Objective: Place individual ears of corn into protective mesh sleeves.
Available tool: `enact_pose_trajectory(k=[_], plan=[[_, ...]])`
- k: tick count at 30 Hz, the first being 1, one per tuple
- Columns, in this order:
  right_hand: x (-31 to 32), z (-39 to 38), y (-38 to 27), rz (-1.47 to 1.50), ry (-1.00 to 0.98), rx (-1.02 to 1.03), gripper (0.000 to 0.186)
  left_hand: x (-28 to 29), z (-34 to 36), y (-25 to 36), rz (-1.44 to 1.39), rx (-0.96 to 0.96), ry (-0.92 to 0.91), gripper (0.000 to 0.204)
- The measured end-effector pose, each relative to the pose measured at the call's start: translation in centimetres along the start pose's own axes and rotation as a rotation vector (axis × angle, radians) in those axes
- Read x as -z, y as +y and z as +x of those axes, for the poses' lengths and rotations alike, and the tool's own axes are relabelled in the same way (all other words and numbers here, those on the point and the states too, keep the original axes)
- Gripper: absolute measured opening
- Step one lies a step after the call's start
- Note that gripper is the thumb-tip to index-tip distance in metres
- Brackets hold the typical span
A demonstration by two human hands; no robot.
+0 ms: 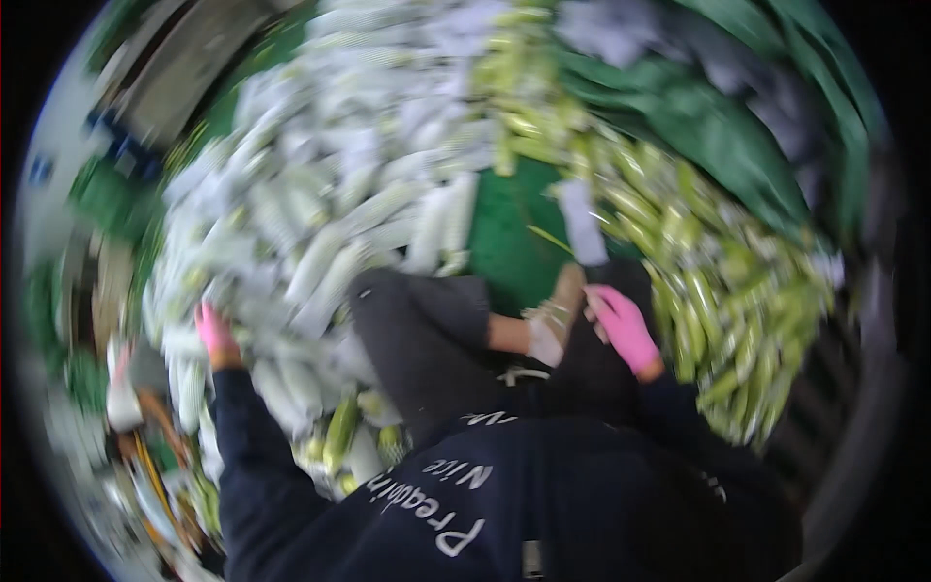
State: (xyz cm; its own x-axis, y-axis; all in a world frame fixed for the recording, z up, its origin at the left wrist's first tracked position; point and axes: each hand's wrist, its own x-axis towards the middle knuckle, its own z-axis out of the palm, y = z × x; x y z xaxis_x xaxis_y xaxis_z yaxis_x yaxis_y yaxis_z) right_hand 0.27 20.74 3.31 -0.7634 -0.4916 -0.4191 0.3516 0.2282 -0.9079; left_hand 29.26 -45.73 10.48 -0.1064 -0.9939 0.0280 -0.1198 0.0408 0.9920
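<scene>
My left hand [215,335], in a pink glove, reaches out to the left over a pile of long pale vegetables in white mesh sleeves [330,257]. Its fingers are smeared by motion among the sleeved pieces, so whether it grips one is unclear. Beside my shoe [556,315], my right hand [624,325], also in a pink glove, is over my bent leg with its fingers curled in. Anything within those fingers is too blurred to make out. Just beyond it lies a flat white strip, perhaps a sleeve [582,221]. Right of that hand are long green vegetables in clear wrap [713,291].
A green sheet [519,218] covers the ground between the two piles. Bunched green cloth [689,131] lies at the far right. Several unsleeved green vegetables [339,432] sit near my left side. Blurred boxes and tools [145,407] stand along the left edge.
</scene>
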Motion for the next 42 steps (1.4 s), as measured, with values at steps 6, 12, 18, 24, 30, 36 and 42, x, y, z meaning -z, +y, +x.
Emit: enact_pose_trajectory(k=[6, 12, 18, 24, 30, 36, 42], plan=[[4.4, 9.2, 6.2, -0.417, 0.621, 0.27, 0.031, -12.6, -17.6, -12.3, 0.451, -0.32, -0.846, 0.029], [4.0, 22.2, 6.2, -0.824, 0.807, -0.044, 0.046, -23.8, -37.0, -3.0, 0.235, -0.056, -0.95, 0.022], [-2.3, 20.4, 1.1, -0.242, 0.304, 0.383, 0.053, -35.0, -41.7, 3.5, 0.589, -1.059, -0.999, 0.053], [3.1, 2.0, -1.4, 1.186, -0.289, 0.192, 0.033, -40.1, -49.4, 4.3, 0.084, 0.004, -1.71, 0.05], [5.6, -6.2, 5.2, 0.826, 0.458, 0.225, 0.023, -36.4, -61.1, -0.7, 0.116, 0.26, -1.882, 0.036], [6.8, -9.0, 7.9, 0.265, 1.065, 0.271, 0.023, -34.6, -63.5, -1.2, 0.093, 0.45, -1.897, 0.035], [6.9, -8.7, 11.2, 0.873, 0.97, 0.124, 0.017, -35.6, -62.7, -1.1, 0.215, 0.565, -2.454, 0.053]])
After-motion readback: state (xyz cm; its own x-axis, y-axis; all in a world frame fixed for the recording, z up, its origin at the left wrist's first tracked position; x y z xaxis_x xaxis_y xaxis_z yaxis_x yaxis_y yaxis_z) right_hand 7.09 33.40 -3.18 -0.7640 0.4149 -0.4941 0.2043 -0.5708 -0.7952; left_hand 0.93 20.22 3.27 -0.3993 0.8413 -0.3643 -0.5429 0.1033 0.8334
